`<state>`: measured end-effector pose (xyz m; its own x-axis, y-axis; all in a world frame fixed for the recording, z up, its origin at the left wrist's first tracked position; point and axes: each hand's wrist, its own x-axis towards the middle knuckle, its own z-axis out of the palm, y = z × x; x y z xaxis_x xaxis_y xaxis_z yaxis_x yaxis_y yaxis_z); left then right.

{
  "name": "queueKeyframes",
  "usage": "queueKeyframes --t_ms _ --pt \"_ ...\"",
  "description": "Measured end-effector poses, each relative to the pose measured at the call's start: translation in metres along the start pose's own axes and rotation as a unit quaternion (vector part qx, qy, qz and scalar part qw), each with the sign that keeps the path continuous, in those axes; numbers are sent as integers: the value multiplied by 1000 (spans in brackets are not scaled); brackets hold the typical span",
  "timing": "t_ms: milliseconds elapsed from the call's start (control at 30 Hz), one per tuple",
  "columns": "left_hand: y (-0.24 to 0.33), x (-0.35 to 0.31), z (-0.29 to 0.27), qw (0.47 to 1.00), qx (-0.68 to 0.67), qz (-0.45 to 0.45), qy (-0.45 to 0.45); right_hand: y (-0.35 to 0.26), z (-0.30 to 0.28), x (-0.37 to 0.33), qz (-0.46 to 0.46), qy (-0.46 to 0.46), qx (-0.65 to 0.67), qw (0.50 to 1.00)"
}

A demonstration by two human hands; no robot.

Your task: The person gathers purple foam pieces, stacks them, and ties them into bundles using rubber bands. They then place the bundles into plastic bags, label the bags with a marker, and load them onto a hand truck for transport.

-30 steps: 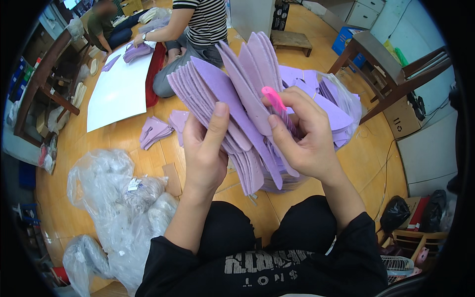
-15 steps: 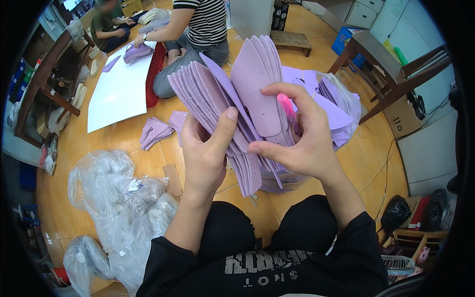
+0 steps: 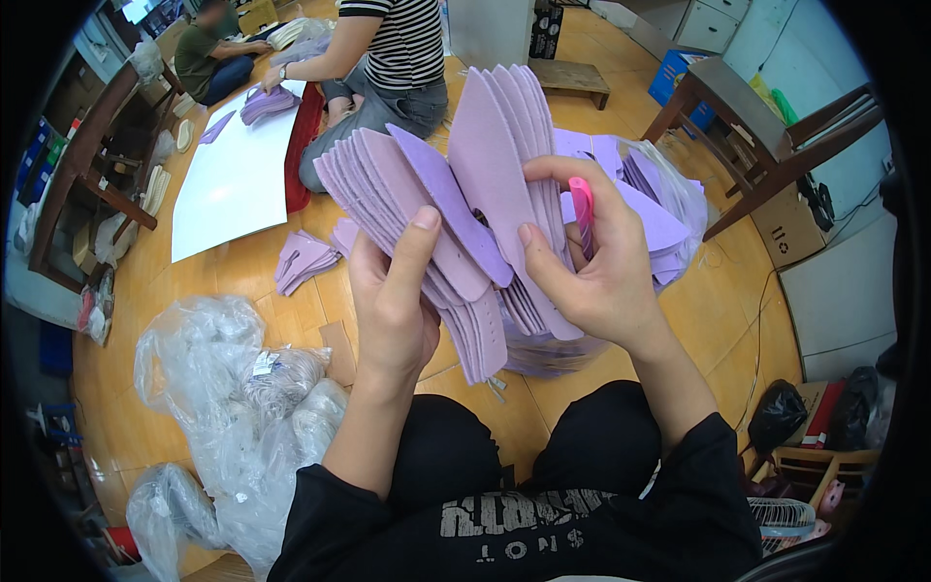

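My left hand (image 3: 390, 306) is closed round a thick stack of lilac cut-out pieces (image 3: 373, 184), fabric-like and layered, with its thumb across the top sheet. A second fanned stack of the same lilac pieces (image 3: 490, 145) is gripped in my right hand (image 3: 611, 281), its thumb pressing the front sheet. Between the two stacks stands one brighter purple piece (image 3: 441, 189), leaning against the left-hand stack. A pink pen-like tool (image 3: 582, 202) is also tucked in my right hand, poking up by the index finger; its lower part is hidden.
Behind my right hand sits a clear bag of purple pieces (image 3: 669, 228). Lilac pieces (image 3: 303, 260) lie on the floor at left, near crumpled plastic bags (image 3: 223, 388). Another person (image 3: 398, 68) handles purple pieces over a white board (image 3: 228, 184); a wooden chair (image 3: 747, 116) stands at right.
The two stacks have spread a little further apart. My right thumb has moved up and right onto the front sheet, and the pink tool has tilted more upright.
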<state>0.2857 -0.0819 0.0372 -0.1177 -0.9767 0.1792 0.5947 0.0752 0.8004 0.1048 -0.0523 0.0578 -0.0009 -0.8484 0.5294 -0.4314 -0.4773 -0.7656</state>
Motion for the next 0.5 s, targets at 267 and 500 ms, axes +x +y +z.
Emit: queueKeyframes --t_ms 267,500 --pt "-5 -1 -4 1000 18 12 -2 3 6 1 -60 -10 -24 998" --pt "-10 3 -13 999 33 9 -33 -3 8 -2 -102 10 -95 990"
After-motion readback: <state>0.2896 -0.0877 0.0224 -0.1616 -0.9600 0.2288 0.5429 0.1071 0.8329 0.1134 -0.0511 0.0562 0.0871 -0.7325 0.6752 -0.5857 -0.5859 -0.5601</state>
